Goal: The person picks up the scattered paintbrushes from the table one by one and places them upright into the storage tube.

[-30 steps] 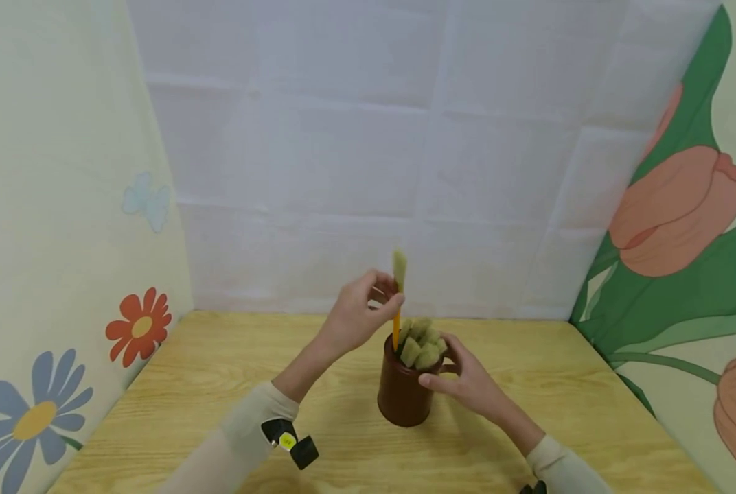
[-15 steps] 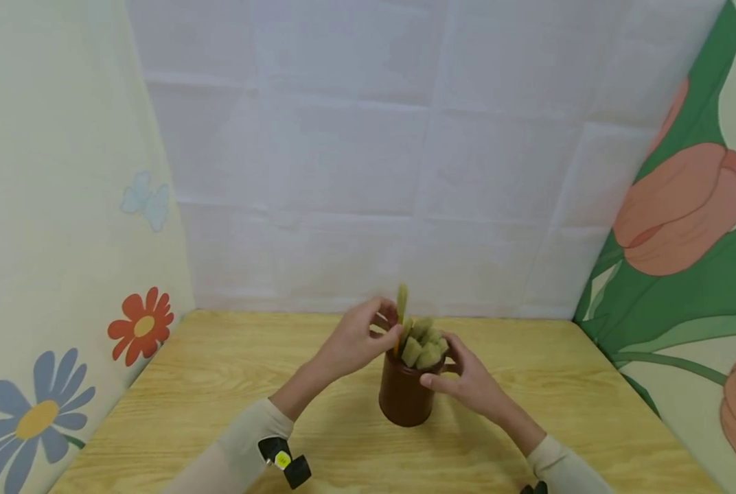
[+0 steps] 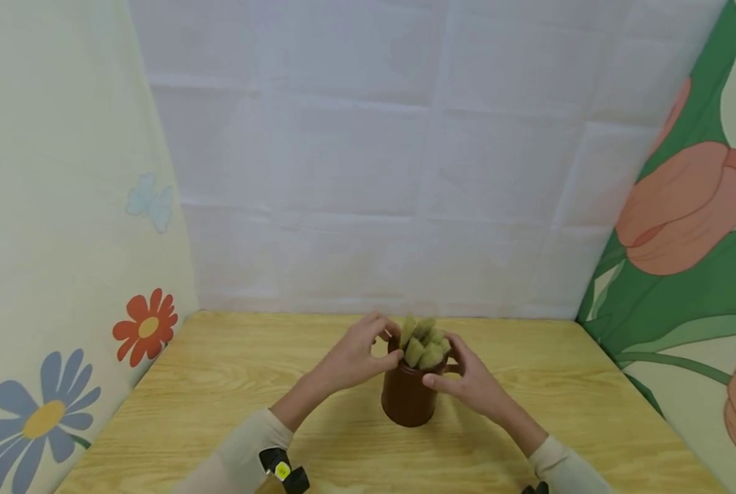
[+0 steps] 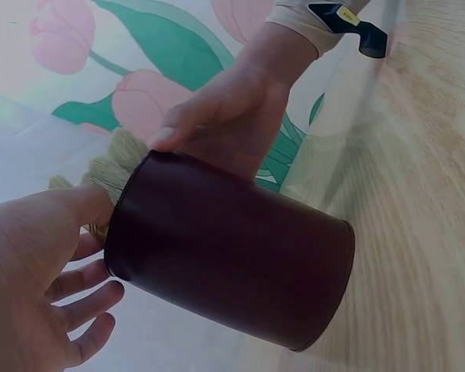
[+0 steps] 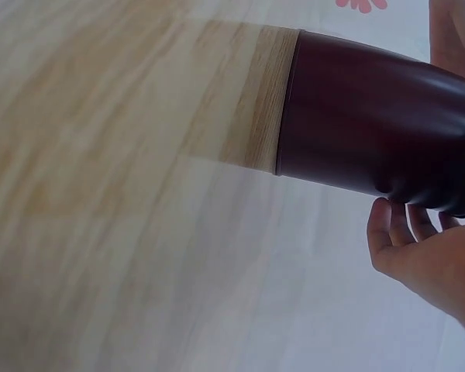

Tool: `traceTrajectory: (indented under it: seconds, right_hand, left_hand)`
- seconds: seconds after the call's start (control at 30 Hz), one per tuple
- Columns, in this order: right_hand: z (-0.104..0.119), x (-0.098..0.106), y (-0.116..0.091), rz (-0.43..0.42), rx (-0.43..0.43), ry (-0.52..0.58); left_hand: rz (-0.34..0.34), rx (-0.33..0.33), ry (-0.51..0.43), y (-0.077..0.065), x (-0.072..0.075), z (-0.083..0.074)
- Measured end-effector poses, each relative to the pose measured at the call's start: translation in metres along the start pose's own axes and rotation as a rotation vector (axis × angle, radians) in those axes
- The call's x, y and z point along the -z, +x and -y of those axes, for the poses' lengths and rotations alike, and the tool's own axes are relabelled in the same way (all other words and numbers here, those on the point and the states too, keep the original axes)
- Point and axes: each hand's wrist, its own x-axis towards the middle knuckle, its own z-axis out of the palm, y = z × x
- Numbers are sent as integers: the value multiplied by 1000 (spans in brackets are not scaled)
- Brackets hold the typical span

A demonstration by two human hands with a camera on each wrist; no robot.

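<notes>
A dark brown, smooth-sided brush holder (image 3: 408,399) stands upright on the wooden table, with several pale bristle heads (image 3: 430,346) showing above its rim. My left hand (image 3: 357,358) is at the rim's left side, thumb and forefinger pinching a paintbrush (image 3: 408,331) whose bristles point up; its handle is hidden inside the holder. In the left wrist view, the other fingers (image 4: 89,306) of that hand spread loosely beside the holder's mouth. My right hand (image 3: 472,379) grips the holder near its rim on the right, thumb in front. Its fingers (image 5: 403,225) bend against the holder's wall in the right wrist view.
The wood-grain table (image 3: 238,384) runs back to a creased white sheet (image 3: 343,171). Flower-printed panels stand at the left (image 3: 53,226) and right (image 3: 683,295). A black camera mount (image 3: 281,470) sits on the left wrist.
My left hand has moved down with the paintbrush, its orange handle sinking out of sight into the holder and its bristles now level with the others. The right hand keeps its hold.
</notes>
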Motion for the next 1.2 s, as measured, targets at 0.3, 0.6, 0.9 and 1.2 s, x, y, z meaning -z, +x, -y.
traceTrajectory:
  seconds: [0.3,0.6,0.9,1.2]
  right_hand:
    - [-1,-3,1,14,-3,-6]
    - [-1,-8,6,37,15,-4]
    - [1,-6,9,58,12,-21]
    - [-1,21,4,98,68,-212]
  left_hand:
    - [-57,-21,-12,2,2,-4]
    - [-82,-25,118,-4,2,-5]
    - [-24,45,95,-8,9,-3]
    - [-77,76,378,-26,29,14]
